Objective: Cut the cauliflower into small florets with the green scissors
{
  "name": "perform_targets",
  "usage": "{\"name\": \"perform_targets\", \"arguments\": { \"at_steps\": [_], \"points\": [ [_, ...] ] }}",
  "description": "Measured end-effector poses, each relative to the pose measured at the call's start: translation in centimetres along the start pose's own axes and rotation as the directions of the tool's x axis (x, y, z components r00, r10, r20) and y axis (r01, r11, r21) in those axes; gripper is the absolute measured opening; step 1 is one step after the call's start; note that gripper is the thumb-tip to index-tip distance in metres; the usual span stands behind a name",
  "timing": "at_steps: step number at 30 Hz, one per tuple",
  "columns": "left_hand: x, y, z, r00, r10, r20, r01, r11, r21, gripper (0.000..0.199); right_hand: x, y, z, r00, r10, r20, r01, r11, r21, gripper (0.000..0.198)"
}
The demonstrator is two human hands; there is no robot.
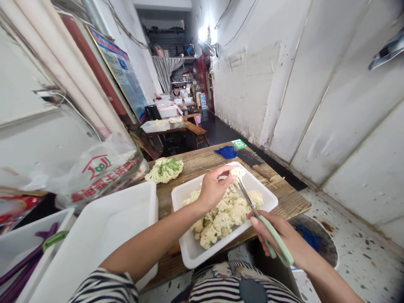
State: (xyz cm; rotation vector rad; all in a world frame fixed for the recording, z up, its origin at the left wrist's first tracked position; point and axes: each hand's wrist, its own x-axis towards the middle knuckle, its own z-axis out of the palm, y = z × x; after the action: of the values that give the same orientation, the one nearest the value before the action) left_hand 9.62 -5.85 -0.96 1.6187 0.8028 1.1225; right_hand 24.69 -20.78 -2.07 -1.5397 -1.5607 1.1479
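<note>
Over white tray: left hand pinching cauliflower floret, right hand wrapped round green-handled scissors, blades at floret. Loose florets inside tray. Beyond tray, knife, blue cloth. Left of tray, cauliflower head, white tub, plastic bag crowding table.

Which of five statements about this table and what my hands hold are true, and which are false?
1. The right hand holds scissors. True.
2. The left hand holds an eggplant. False: it holds a floret.
3. A knife lies on the table. True.
4. The eggplants are right of the floret tray. False: they are left of it.
5. A big cauliflower piece lies outside the floret tray. True.
</note>
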Motion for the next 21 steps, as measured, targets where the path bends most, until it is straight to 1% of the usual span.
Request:
{"name": "perform_targets", "arguments": {
  "at_steps": [4, 6, 8, 13, 21],
  "points": [
    [0.06, 0.43, 0.05, 0.999, 0.029, -0.041, -0.026, 0.998, 0.059, 0.03, -0.11, 0.09, -0.11, 1.0, 0.01, -0.019, -0.011, 0.999, -0.031, 0.029],
    [0.12, 0.62, 0.04, 0.998, 0.021, -0.053, -0.018, 0.998, 0.061, 0.031, -0.24, 0.12, -0.18, 0.999, 0.01, -0.031, -0.012, 0.998, -0.057, 0.028],
    [0.17, 0.73, 0.05, 0.999, 0.001, -0.046, 0.001, 0.999, 0.052, 0.031, -0.37, 0.16, -0.25, 1.0, 0.009, -0.029, -0.011, 0.997, -0.072, 0.026],
    [0.11, 0.66, 0.16, 0.999, -0.02, -0.026, 0.022, 0.997, 0.069, 0.032, -0.37, 0.45, -0.31, 0.999, 0.014, -0.035, -0.015, 0.999, -0.041, 0.026],
    [-0.1, 0.02, 0.38, 1.0, -0.009, 0.004, 0.008, 0.996, 0.093, 0.034, -0.08, 0.25, -0.52, 0.998, 0.037, -0.042, -0.039, 0.999, -0.038, 0.025]
  ]
}}
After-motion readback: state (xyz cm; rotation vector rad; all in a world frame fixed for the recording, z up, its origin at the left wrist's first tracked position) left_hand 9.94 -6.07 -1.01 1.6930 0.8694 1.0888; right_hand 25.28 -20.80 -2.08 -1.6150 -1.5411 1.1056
